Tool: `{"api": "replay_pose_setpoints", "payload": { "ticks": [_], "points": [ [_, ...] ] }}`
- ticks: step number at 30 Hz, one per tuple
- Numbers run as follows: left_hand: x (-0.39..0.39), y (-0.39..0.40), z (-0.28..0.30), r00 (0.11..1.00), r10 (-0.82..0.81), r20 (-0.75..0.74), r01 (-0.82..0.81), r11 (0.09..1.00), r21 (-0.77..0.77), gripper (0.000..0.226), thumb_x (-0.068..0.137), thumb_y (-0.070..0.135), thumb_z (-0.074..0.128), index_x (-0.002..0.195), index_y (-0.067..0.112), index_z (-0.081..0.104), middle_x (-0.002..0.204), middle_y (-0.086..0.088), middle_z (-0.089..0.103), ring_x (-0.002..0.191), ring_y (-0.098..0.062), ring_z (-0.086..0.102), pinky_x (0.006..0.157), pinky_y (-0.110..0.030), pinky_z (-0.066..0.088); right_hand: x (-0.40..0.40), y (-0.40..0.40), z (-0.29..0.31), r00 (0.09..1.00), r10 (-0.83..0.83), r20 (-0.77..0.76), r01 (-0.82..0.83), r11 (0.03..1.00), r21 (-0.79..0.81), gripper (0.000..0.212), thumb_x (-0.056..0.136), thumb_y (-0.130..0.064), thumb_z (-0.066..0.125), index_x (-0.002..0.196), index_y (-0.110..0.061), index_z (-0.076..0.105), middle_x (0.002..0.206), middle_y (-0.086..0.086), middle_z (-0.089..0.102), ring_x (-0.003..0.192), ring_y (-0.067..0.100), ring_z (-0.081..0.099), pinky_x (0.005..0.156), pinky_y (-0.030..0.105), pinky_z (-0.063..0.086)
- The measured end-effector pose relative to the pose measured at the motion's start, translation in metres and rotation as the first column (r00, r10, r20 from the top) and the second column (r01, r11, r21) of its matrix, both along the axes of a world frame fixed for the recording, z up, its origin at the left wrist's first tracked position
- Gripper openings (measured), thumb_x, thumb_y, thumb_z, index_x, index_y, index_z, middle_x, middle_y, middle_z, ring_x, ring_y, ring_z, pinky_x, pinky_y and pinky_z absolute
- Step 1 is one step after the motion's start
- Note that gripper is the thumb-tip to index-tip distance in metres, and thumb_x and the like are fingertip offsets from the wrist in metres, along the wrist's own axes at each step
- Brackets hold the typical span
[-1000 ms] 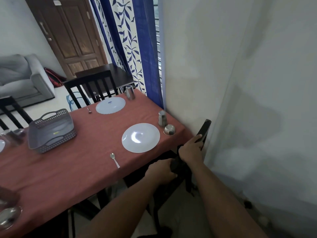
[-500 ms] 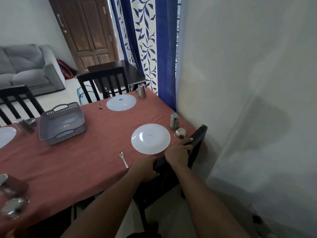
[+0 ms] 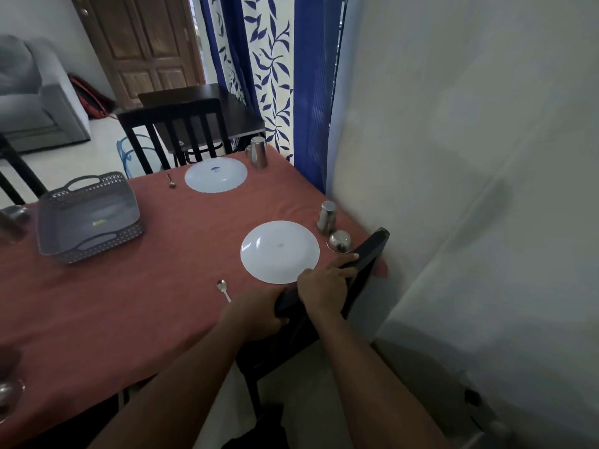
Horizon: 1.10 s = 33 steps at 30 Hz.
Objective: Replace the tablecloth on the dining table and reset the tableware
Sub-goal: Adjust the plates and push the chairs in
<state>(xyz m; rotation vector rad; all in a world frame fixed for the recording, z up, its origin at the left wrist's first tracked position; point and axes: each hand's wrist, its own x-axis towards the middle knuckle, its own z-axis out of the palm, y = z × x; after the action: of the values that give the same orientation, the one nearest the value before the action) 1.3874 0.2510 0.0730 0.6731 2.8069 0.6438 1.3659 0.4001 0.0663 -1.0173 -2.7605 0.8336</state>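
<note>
both hands on dark chair [image 3: 363, 264] top rail at table edge: left hand [image 3: 256, 314] grips near end, right hand [image 3: 322, 285] grasps middle. rust tablecloth [image 3: 136, 286] on table, near plate [image 3: 280, 251], tumbler [image 3: 326, 217], small bowl [image 3: 339, 241] just beyond rail. risk: rail pushed further may nudge plate or bowl. versus earlier: chair closer in, rail nearly over plate rim.

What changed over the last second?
Both hands, left hand and right hand, kept gripping the dark chair's top rail and pushed the chair in toward the table edge. The near plate, spoon and basket stayed put.
</note>
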Motion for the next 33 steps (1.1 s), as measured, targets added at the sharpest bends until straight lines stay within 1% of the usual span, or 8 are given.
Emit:
{"api": "replay_pose_setpoints", "payload": {
  "ticks": [5,10,13,18,21,25,30,33],
  "points": [
    [0.003,-0.001,0.002,0.997,0.016,0.072,-0.015,1.0,-0.021,0.034,0.072,0.037,0.069,0.104,0.034,0.059,0.099,0.009,0.065,0.091,-0.014,0.062,0.083,-0.036,0.055,0.008,0.006,0.0,0.999,0.051,-0.006,-0.051,0.998,-0.023,0.102,0.091,-0.04,0.052,0.152,0.01,-0.014,0.139,0.032,0.029,0.097,0.038,0.064,0.07,0.029,0.043],
    [0.016,-0.009,0.013,0.999,-0.033,0.005,0.033,0.999,0.006,0.038,0.081,0.041,0.069,0.115,0.028,0.056,0.108,0.007,0.064,0.093,-0.017,0.061,0.083,-0.038,0.053,0.022,0.032,0.014,0.972,0.231,0.047,-0.224,0.967,-0.123,0.117,0.092,-0.068,0.051,0.154,0.004,-0.017,0.154,0.033,0.015,0.129,0.046,0.048,0.104,0.044,0.043],
    [0.035,-0.029,0.014,0.997,-0.041,-0.066,0.045,0.997,0.057,0.04,0.085,0.043,0.065,0.121,0.027,0.056,0.114,0.004,0.066,0.098,-0.019,0.062,0.084,-0.039,0.053,0.04,0.053,0.017,0.927,0.344,0.148,-0.333,0.938,-0.095,0.104,0.094,-0.065,0.049,0.159,-0.005,-0.005,0.161,0.027,0.019,0.139,0.045,0.04,0.113,0.05,0.039],
    [0.061,-0.107,0.004,0.998,0.053,0.021,-0.055,0.988,0.145,0.031,0.088,0.043,0.065,0.113,0.025,0.061,0.104,0.004,0.066,0.09,-0.017,0.061,0.078,-0.033,0.049,0.096,0.016,0.024,0.816,0.568,0.107,-0.576,0.814,0.071,0.071,0.097,-0.041,0.058,0.156,-0.014,0.03,0.15,0.01,0.046,0.134,0.029,0.049,0.11,0.042,0.042],
    [0.07,-0.168,-0.004,0.995,0.054,0.086,-0.067,0.984,0.165,0.018,0.085,0.038,0.065,0.1,0.028,0.066,0.096,0.007,0.069,0.089,-0.015,0.064,0.08,-0.034,0.052,0.124,-0.047,0.029,0.786,0.617,0.036,-0.617,0.778,0.121,0.055,0.095,-0.032,0.06,0.147,-0.019,0.047,0.124,0.002,0.063,0.11,0.02,0.059,0.097,0.035,0.049],
    [0.077,-0.251,-0.009,0.992,0.058,0.116,-0.079,0.979,0.189,0.016,0.076,0.039,0.062,0.089,0.03,0.066,0.089,0.015,0.067,0.084,-0.008,0.062,0.08,-0.032,0.052,0.148,-0.145,0.026,0.817,0.576,-0.039,-0.567,0.813,0.132,0.033,0.093,-0.031,0.061,0.123,-0.018,0.059,0.098,-0.004,0.058,0.089,0.015,0.06,0.084,0.035,0.053],
    [0.106,-0.328,0.007,0.992,-0.009,0.129,-0.018,0.978,0.207,0.016,0.085,0.024,0.066,0.1,0.019,0.071,0.092,0.009,0.064,0.086,-0.01,0.059,0.079,-0.028,0.048,0.196,-0.243,0.031,0.773,0.632,0.048,-0.633,0.767,0.107,0.029,0.092,-0.033,0.059,0.119,-0.022,0.059,0.105,-0.004,0.059,0.093,0.015,0.062,0.086,0.036,0.054],
    [0.127,-0.366,0.016,0.987,-0.002,0.158,-0.033,0.976,0.217,0.009,0.085,0.029,0.067,0.094,0.03,0.067,0.09,0.013,0.066,0.082,-0.009,0.061,0.073,-0.027,0.046,0.217,-0.287,0.041,0.732,0.675,0.087,-0.679,0.715,0.163,0.029,0.091,-0.035,0.055,0.116,-0.022,0.061,0.112,-0.002,0.063,0.102,0.02,0.062,0.089,0.041,0.053]
  ]
}}
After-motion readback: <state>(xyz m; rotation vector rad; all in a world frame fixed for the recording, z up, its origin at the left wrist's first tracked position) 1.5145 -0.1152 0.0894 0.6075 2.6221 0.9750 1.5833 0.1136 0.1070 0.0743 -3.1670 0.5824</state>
